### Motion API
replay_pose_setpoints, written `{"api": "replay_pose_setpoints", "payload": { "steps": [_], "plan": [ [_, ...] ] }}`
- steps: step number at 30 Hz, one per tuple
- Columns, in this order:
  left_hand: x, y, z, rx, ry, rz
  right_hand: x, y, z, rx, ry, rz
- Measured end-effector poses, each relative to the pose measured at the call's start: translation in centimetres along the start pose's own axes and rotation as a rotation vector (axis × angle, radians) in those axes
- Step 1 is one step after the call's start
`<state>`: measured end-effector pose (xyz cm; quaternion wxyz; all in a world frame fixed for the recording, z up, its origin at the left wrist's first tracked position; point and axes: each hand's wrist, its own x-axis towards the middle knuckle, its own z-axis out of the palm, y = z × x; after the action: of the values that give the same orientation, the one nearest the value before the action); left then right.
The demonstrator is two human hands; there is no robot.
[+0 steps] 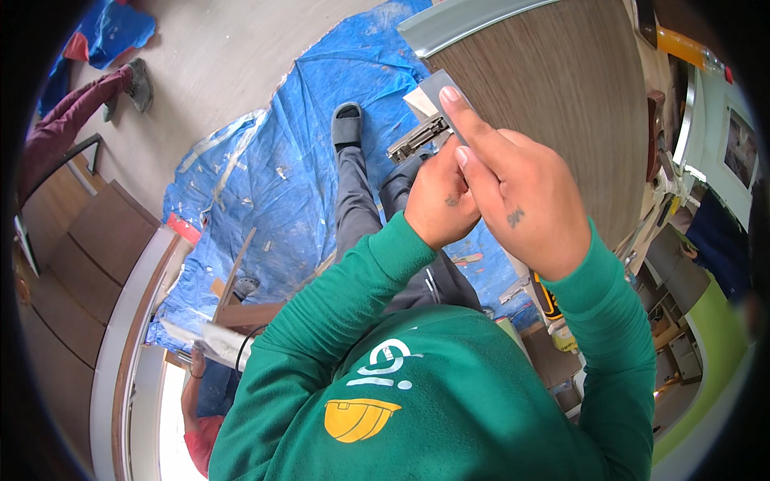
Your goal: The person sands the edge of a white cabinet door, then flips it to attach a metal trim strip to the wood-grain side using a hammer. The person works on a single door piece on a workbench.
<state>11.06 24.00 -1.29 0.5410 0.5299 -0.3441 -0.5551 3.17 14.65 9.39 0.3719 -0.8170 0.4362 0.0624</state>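
Observation:
My left hand (439, 200) is closed, its fingers mostly hidden beneath it. A metal hinge (415, 139), looking like a concealed cabinet hinge, sticks out just beyond this hand, which seems to grip it. Over and against it lies my right hand (533, 196), with the index finger laid straight along a flat grey strip (438, 83) and the thumb pressed beside it. A pale face shows along the strip's left side. Past both hands stands a large wood-grain panel (553, 104) with a silvery edge profile (473, 24).
A blue tarp (313, 88) covers the floor under my feet. At right lie a yellow-and-black tool (545, 298) and an orange-handled tool (682, 48). Another person's legs (68, 120) show at far left; a person in red (200, 441) is lower left. Brown panels (96, 232) stand left.

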Motion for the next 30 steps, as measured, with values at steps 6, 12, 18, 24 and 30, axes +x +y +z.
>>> {"api": "replay_pose_setpoints", "payload": {
  "steps": [6, 12, 18, 24, 30],
  "plan": [
    [0.12, 0.4, 0.19, -0.175, 0.032, -0.159, 0.1, 0.0, -0.33, 0.049, -0.005, -0.009],
    [0.14, 0.21, 0.08, -0.098, 0.052, -0.038, 0.63, -0.27, -0.36, -0.008, -0.018, 0.002],
    [0.25, 0.22, 0.16, -0.18, 0.051, -0.141, 0.28, -0.25, -0.5, -0.017, -0.017, 0.01],
    [0.33, 0.6, 0.21, -0.242, 0.052, -0.182, 0.19, -0.5, -0.85, -0.018, -0.052, 0.04],
    [0.18, 0.03, 0.02, -0.122, 0.042, -0.07, 0.75, -0.83, -0.82, -0.039, -0.056, 0.038]
  ]
}}
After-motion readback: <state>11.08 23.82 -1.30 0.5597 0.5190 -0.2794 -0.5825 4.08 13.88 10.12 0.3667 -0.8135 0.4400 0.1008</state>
